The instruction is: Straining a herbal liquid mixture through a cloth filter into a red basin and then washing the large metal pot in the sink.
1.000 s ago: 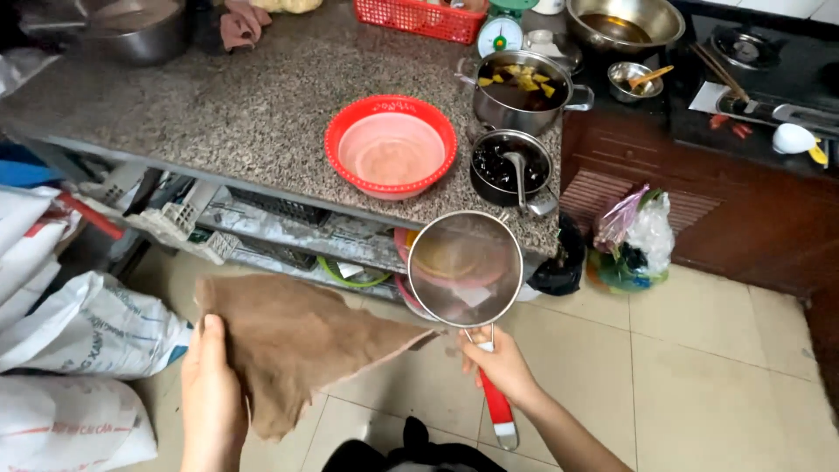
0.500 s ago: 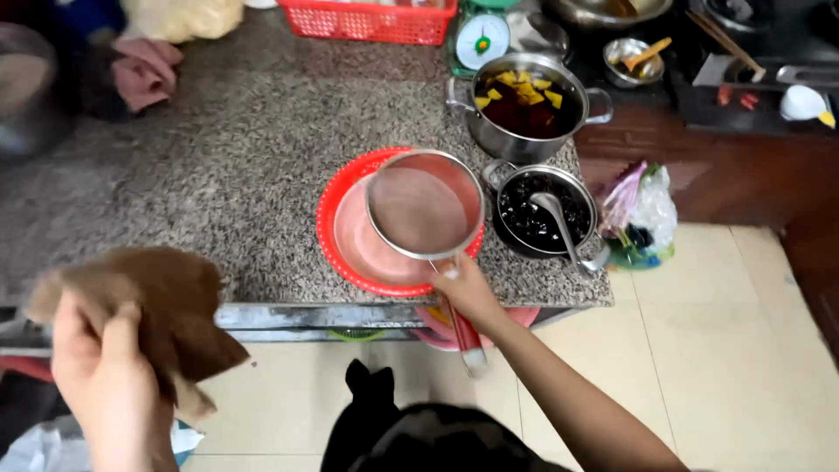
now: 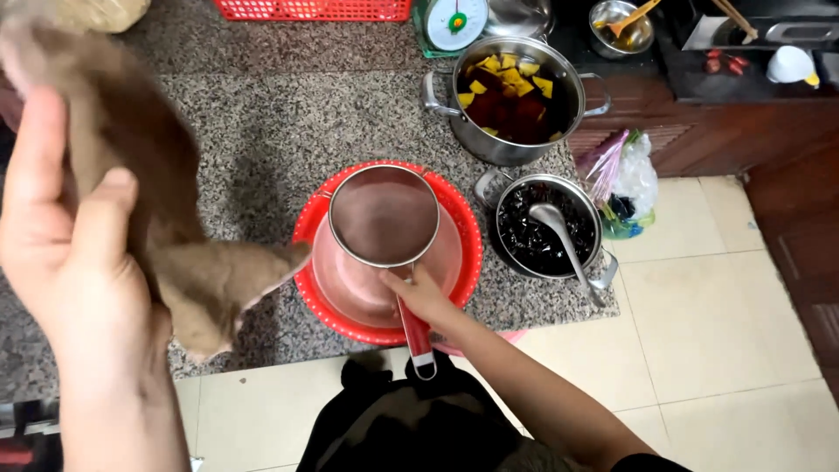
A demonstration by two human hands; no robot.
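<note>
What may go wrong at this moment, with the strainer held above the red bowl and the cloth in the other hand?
1. The right hand grips the strainer only where the red handle begins; it might tip off the red bowl.
2. The brown cloth, raised by the left hand, hangs close to the bowl and may drag into it.
3. The ladle sticks out of the small pot at the counter edge; an elbow may knock it.

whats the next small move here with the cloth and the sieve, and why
Probably lower the cloth into the sieve as a liner. The right hand holds the sieve by its red handle over the red bowl, mesh bare, while the left hand holds the cloth raised just beside it. Pots of dark liquid stand close by.
</note>
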